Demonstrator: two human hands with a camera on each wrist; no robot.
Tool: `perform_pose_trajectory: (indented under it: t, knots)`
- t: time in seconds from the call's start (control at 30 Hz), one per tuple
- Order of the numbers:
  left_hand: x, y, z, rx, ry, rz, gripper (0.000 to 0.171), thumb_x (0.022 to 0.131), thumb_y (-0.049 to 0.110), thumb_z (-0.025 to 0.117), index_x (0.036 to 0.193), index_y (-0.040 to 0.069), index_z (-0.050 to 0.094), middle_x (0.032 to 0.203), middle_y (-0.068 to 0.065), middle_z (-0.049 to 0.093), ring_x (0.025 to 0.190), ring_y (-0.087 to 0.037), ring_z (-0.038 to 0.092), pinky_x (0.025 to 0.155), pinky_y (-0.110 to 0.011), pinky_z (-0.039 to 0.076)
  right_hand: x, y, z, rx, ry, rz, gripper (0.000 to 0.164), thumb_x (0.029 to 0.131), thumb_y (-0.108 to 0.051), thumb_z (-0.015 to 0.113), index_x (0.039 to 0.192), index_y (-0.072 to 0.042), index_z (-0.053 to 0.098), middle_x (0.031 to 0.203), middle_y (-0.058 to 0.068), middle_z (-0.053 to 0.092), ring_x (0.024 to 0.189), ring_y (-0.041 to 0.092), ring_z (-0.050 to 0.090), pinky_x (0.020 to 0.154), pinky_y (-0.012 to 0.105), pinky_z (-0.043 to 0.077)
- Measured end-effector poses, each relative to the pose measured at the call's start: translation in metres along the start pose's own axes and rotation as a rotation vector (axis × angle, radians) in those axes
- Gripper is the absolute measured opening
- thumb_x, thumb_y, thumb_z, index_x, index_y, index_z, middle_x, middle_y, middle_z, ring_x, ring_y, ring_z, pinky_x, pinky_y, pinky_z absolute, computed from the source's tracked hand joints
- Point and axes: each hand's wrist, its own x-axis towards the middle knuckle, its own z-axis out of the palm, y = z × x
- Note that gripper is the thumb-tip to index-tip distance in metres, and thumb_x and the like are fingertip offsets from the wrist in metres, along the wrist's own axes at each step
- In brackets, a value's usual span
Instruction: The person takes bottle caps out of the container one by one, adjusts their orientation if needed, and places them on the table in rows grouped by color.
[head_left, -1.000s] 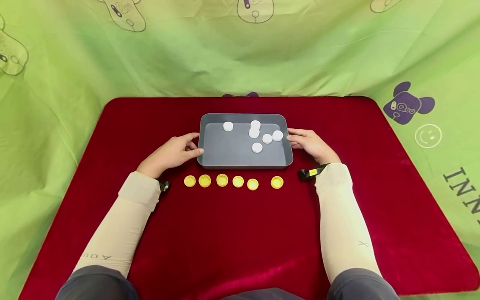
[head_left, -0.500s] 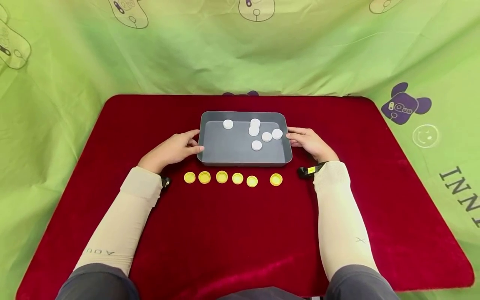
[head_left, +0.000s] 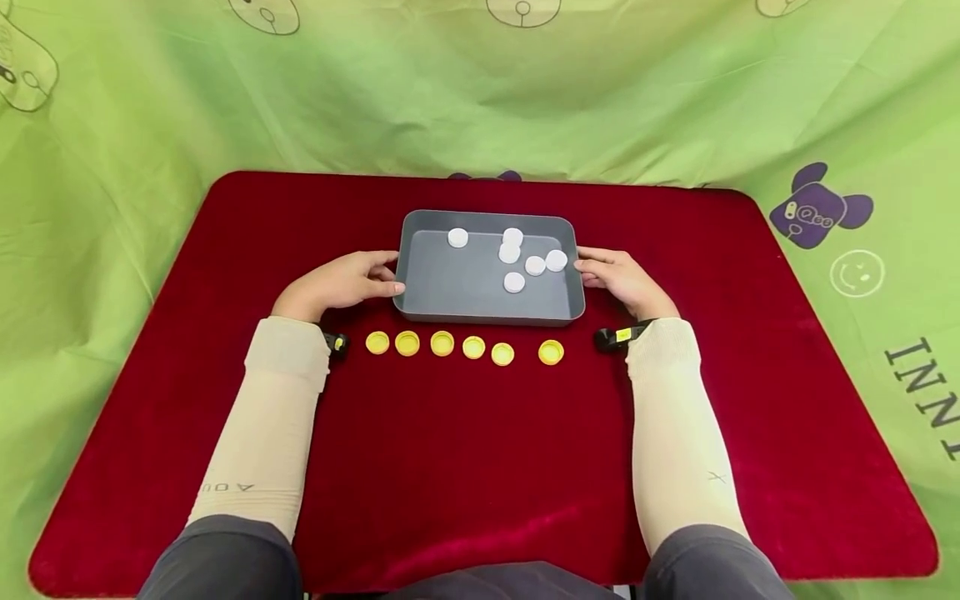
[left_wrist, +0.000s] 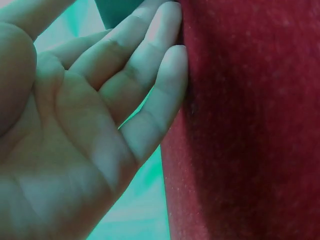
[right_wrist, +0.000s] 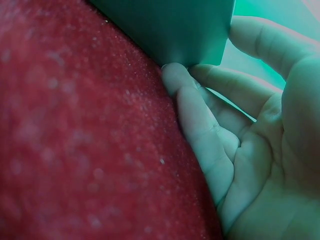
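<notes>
A grey rectangular tray [head_left: 487, 292] sits on the red cloth, with several white bottle caps [head_left: 513, 282] lying in it, most of them toward its right half. At its left end my left hand [head_left: 341, 279] holds it, thumb at the rim and the other fingers along the outer wall. My right hand [head_left: 621, 279] grips the opposite end. In the right wrist view the thumb is against the wall of the tray [right_wrist: 185, 30] and fingertips reach its bottom edge. The left wrist view shows the palm with the fingertips down at the cloth.
Several yellow bottle caps [head_left: 442, 343], hollow side up, form a row just in front of the tray, the rightmost one set apart. The red-covered table [head_left: 465, 450] has rounded corners. Green printed fabric [head_left: 375, 100] hangs behind and at both sides.
The head view has tilted, so tray and caps appear slightly higher. My left forearm has swung a little inward. Both hands stay at the tray's ends, and the white caps keep their arrangement.
</notes>
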Motion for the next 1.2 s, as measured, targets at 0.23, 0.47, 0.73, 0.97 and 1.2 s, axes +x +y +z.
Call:
perform_pose_trajectory:
  t: [0.23, 0.47, 0.73, 0.97, 1.2]
  knots:
    - [0.001, -0.002, 0.002, -0.03, 0.011, 0.002, 0.072, 0.094, 0.035, 0.065, 0.152, 0.01, 0.032, 0.121, -0.01, 0.062, 0.114, -0.024, 0.055, 0.102, -0.043, 0.037, 0.001, -0.001, -0.001, -0.01, -0.006, -0.004, 0.052, 0.096, -0.019, 0.062, 0.141, 0.001, 0.047, 0.118, 0.005, 0.065, 0.089, 0.01, 0.068, 0.084, 0.023, 0.051]
    - [0.0, -0.001, 0.003, -0.029, 0.019, 0.007, 0.071, 0.093, 0.034, 0.065, 0.152, 0.009, 0.033, 0.12, -0.012, 0.062, 0.112, -0.025, 0.055, 0.101, -0.044, 0.038, 0.0, -0.004, -0.001, 0.015, -0.007, 0.004, 0.051, 0.096, -0.018, 0.062, 0.141, 0.002, 0.047, 0.112, 0.001, 0.068, 0.089, 0.01, 0.068, 0.084, 0.023, 0.051]
    - [0.001, -0.002, 0.004, -0.053, 0.02, 0.009, 0.072, 0.093, 0.033, 0.066, 0.152, 0.008, 0.032, 0.12, -0.012, 0.062, 0.112, -0.025, 0.055, 0.101, -0.043, 0.038, 0.0, -0.008, -0.003, 0.005, -0.023, 0.036, 0.052, 0.095, -0.016, 0.063, 0.14, 0.004, 0.048, 0.107, 0.001, 0.068, 0.087, 0.012, 0.068, 0.082, 0.024, 0.053]
    - [0.003, 0.003, 0.008, -0.065, 0.038, 0.004, 0.075, 0.094, 0.024, 0.065, 0.154, 0.007, 0.025, 0.112, -0.013, 0.063, 0.101, -0.025, 0.057, 0.089, -0.039, 0.043, -0.001, -0.02, -0.006, -0.157, -0.086, 0.044, 0.052, 0.096, -0.019, 0.062, 0.14, 0.005, 0.047, 0.108, 0.01, 0.068, 0.082, 0.013, 0.066, 0.08, 0.028, 0.054]
    - [0.002, 0.018, 0.012, 0.037, 0.088, -0.013, 0.062, 0.091, 0.015, 0.058, 0.147, 0.005, 0.035, 0.103, -0.01, 0.063, 0.082, -0.022, 0.061, 0.078, -0.035, 0.049, 0.002, -0.04, -0.007, -0.413, -0.081, -0.003, 0.051, 0.097, -0.027, 0.061, 0.139, 0.0, 0.051, 0.121, 0.021, 0.062, 0.091, 0.025, 0.067, 0.083, 0.036, 0.053]
